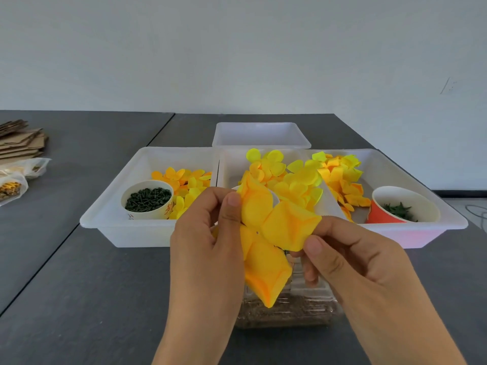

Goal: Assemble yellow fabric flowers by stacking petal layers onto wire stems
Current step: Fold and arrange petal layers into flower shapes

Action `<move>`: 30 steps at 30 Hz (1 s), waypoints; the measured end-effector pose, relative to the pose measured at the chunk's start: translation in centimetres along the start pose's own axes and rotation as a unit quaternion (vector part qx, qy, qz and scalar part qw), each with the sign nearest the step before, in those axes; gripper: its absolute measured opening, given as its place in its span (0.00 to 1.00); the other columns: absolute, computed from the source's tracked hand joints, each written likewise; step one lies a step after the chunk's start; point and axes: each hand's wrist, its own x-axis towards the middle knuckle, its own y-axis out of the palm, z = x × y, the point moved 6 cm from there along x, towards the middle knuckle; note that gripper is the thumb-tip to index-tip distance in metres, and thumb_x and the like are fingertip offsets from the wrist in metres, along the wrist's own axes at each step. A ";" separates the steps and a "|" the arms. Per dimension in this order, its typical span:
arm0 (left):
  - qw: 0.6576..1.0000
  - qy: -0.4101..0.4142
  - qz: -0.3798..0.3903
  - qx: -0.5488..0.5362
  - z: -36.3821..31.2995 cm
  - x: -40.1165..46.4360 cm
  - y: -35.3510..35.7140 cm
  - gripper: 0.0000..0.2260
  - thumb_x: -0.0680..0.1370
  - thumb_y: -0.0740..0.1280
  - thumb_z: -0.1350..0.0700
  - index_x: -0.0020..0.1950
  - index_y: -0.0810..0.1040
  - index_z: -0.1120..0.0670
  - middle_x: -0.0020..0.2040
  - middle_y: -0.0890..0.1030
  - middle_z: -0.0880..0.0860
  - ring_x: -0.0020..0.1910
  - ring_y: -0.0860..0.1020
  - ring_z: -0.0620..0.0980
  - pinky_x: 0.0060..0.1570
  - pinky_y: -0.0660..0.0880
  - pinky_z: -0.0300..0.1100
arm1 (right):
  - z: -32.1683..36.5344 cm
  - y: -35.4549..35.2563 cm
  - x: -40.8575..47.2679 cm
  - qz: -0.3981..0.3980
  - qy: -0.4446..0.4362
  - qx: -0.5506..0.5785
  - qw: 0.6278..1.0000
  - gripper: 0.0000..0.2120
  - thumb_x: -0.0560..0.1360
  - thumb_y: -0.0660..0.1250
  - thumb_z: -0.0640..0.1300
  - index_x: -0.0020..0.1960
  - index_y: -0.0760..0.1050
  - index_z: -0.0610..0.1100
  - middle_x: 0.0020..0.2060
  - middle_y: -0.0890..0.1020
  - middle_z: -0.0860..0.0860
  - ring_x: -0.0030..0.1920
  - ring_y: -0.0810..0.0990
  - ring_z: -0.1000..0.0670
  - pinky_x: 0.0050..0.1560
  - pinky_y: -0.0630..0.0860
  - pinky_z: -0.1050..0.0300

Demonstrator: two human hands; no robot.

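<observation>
I hold a large yellow-orange petal layer (266,238) up in front of me with both hands. It has a small hole at its centre. My left hand (208,248) pinches its left side with thumb and fingers. My right hand (350,256) pinches its right petal. A wire stem is not clearly visible; something dark peeks out just under the layer's centre. Behind it, loose yellow petal layers fill the left tray (110,217), the middle tray (226,164) and the right tray (448,219).
A white cup of dark green pieces (147,200) stands in the left tray, a red cup of green leafy parts (400,206) in the right tray. An empty white tray (261,135) sits behind. A clear box (287,309) lies under my hands. Cardboard and bags (18,159) lie far left.
</observation>
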 end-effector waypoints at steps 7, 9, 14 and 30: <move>0.991 0.051 -0.018 0.126 0.3 -0.7 0.3 0.13 0.82 0.52 0.43 0.46 0.74 0.42 0.34 0.78 0.43 0.28 0.74 0.42 0.27 0.71 0.42 | -0.6 0.9 -0.1 -0.081 -0.047 -0.120 0.988 0.12 0.68 0.59 0.54 0.41 0.77 0.49 0.28 0.79 0.52 0.28 0.74 0.59 0.29 0.72 0.67; 0.988 0.076 -0.013 0.134 -0.5 -1.1 0.4 0.13 0.81 0.50 0.40 0.55 0.73 0.38 0.40 0.79 0.39 0.34 0.78 0.41 0.30 0.74 0.44 | -0.9 0.7 0.0 -0.120 -0.059 -0.165 0.977 0.12 0.73 0.57 0.57 0.40 0.76 0.54 0.34 0.81 0.56 0.35 0.78 0.58 0.33 0.74 0.65; 0.997 0.058 0.057 0.013 -1.9 -1.5 0.7 0.17 0.68 0.69 0.36 0.52 0.78 0.41 0.44 0.83 0.41 0.40 0.82 0.45 0.34 0.80 0.40 | 0.0 1.3 0.0 -0.112 -0.114 -0.238 0.958 0.12 0.75 0.56 0.52 0.36 0.71 0.51 0.28 0.75 0.55 0.30 0.73 0.58 0.27 0.65 0.67; 0.990 -0.052 0.023 -0.126 -1.2 -2.5 -0.6 0.14 0.56 0.80 0.51 0.39 0.84 0.42 0.33 0.85 0.50 0.30 0.83 0.45 0.25 0.76 0.33 | 1.3 1.7 0.3 -0.013 -0.121 -0.114 0.986 0.10 0.69 0.67 0.53 0.33 0.72 0.49 0.24 0.69 0.52 0.26 0.67 0.56 0.27 0.66 0.63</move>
